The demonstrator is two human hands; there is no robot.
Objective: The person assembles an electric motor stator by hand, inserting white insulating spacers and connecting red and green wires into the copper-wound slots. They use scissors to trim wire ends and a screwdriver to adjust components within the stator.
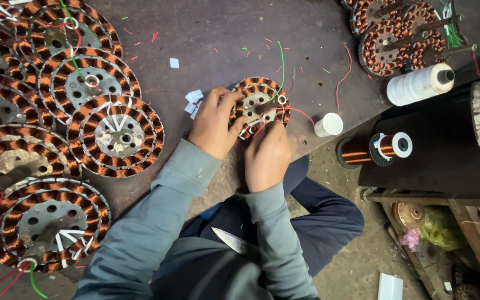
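Clearly both hands meet at one small stator [259,105], which lies flat near the bench [206,33] edge, its round face up, so it has no long axis to speak of. From the left, the left hand [213,123] clasps the stator's left rim, fingers curled over the copper windings. The right hand [266,154] sits just below it, fingertips pinching at the red wire [301,113] on the lower rim. A green wire [280,64] rises from the hub, away from both hands, which are equally near.
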